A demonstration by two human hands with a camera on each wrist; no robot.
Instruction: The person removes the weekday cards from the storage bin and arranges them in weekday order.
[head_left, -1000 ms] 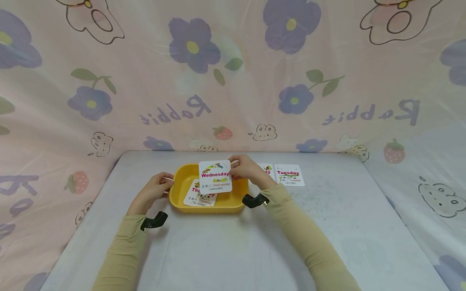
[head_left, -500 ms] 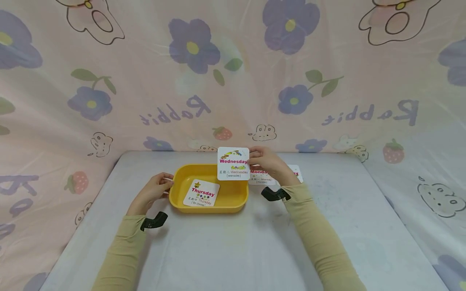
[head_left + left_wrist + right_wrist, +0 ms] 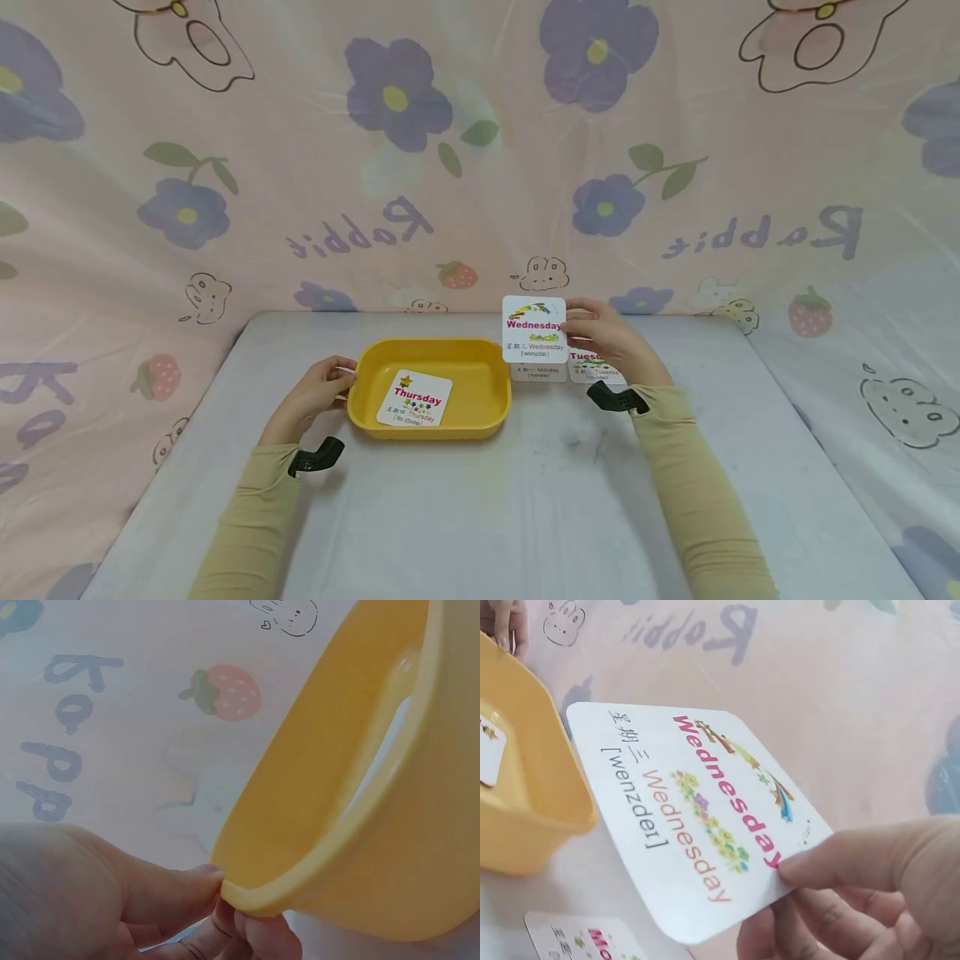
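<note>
My right hand (image 3: 611,337) pinches the right edge of a white Wednesday card (image 3: 534,329), thumb on its face and fingers behind, as the right wrist view shows. The card is raised and covers the upper part of the Monday card (image 3: 538,372). Beside that lies the Tuesday card (image 3: 594,367), partly behind my right hand. With thumb and fingers my left hand (image 3: 315,396) pinches the rim at the left end of a yellow plastic tray (image 3: 480,408). Inside the tray a Thursday card (image 3: 415,398) lies slightly turned, face up.
A white-covered table (image 3: 465,517) carries everything. Behind it and at both sides hangs a pink curtain (image 3: 480,192) printed with flowers, rabbits and strawberries. Monday and Tuesday lie side by side near the table's back edge, right of the tray.
My right hand has carried the Wednesday card rightward from over the tray to above the Monday card, uncovering the Thursday card. My left hand has stayed on the tray's rim.
</note>
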